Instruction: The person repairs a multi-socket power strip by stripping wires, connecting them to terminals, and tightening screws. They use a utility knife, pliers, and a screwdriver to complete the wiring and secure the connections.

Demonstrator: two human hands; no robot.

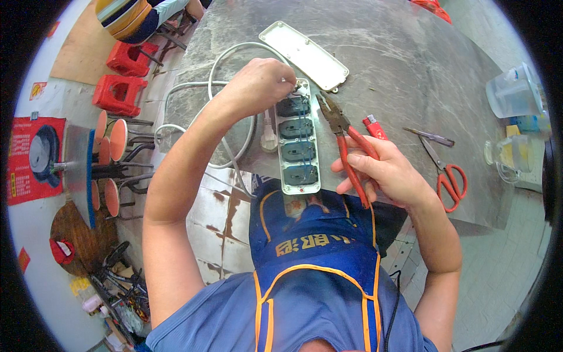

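Note:
A power strip's white housing point(286, 190) lies face down and opened at the table's near edge. Its black socket modules point(295, 129) and thin blue wires show inside. At the strip's far end my left hand point(266, 83) is bent over, fingers pinched on the white power cable point(246, 45); the fingers hide the exact grip. My right hand point(387, 169) holds combination pliers point(336, 119) with red handles, jaws pointing away from me just right of the strip. The strip's white back cover point(305, 55) rests beyond it, inner side up. A white plug point(268, 138) sits left of the housing.
Right of the pliers lie a red lighter point(374, 127), a screwdriver point(431, 137) and red-handled scissors point(448, 180). A clear plastic container point(514, 92) and a glass jar point(510, 154) stand at the right. Red stools point(118, 94) are left of the grey table point(387, 53); another person sits beyond.

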